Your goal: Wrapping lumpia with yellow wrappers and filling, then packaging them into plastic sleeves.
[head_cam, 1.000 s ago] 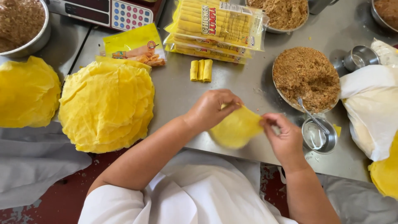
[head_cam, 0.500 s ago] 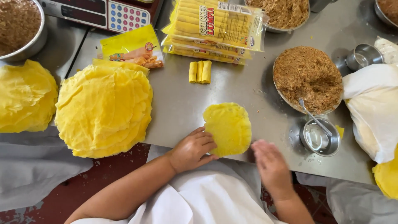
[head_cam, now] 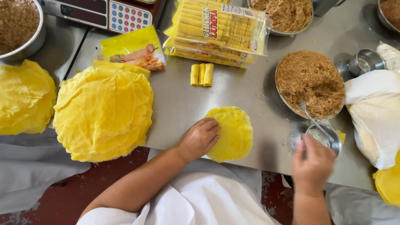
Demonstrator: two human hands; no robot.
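Observation:
A round yellow wrapper (head_cam: 233, 132) lies flat on the steel table (head_cam: 179, 100) in front of me. My left hand (head_cam: 199, 138) rests palm down on its left edge, fingers spread. My right hand (head_cam: 311, 162) hovers at a small steel cup (head_cam: 325, 139) with a spoon (head_cam: 316, 122) leaning in it; its fingers are blurred. Behind the cup sits a plate of brown minced filling (head_cam: 309, 82). Three rolled yellow sticks (head_cam: 202, 74) lie farther back.
A big stack of yellow wrappers (head_cam: 103, 112) lies left, another stack (head_cam: 25, 96) beyond it. Packs of rolled sticks (head_cam: 216, 31), a scale (head_cam: 100, 11), steel bowls of filling (head_cam: 18, 23), a small cup (head_cam: 366, 61) and a white cloth bundle (head_cam: 375, 114) surround the spot.
The wrapper went from held in both hands to lying flat on the table. My left hand now presses its edge. My right hand moved right to the small cup.

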